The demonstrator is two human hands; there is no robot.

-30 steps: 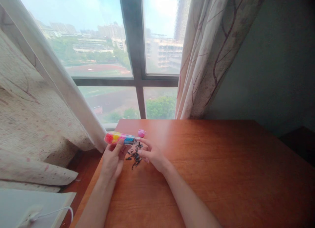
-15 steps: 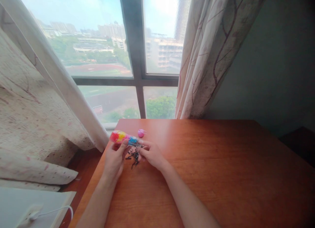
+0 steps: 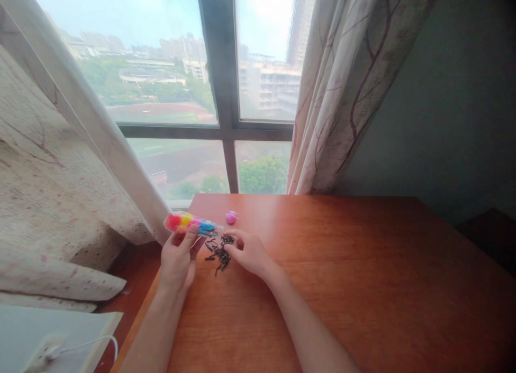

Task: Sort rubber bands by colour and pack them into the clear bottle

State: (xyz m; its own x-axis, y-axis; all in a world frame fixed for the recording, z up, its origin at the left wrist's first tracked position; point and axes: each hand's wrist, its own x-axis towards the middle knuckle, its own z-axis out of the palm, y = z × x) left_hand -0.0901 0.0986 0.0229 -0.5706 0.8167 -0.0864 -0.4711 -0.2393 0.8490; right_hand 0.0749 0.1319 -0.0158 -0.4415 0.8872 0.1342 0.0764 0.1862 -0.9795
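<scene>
My left hand (image 3: 177,257) is closed around a clear container (image 3: 191,224). Bands of red, yellow, pink, blue and black small items show inside it, and its clear end tilts down to the right. Below that end, a loose pile of small black pieces (image 3: 220,253) lies on the table; their exact kind is too small to make out. My right hand (image 3: 250,253) is at the right side of the pile, thumb and forefinger apart, with black pieces between and beneath the fingertips. Behind the pile sits a small round pink-purple object (image 3: 230,217).
The brown wooden table (image 3: 342,287) extends far to the right. A window (image 3: 169,93) stands behind it, with patterned curtains (image 3: 330,88) on both sides. At the lower left, a white cable (image 3: 86,344) is plugged into a socket on a white surface.
My left hand has moved left with the container, drawing its clear end out from between my right fingers. My right hand has let go of that end and stays near the black pile.
</scene>
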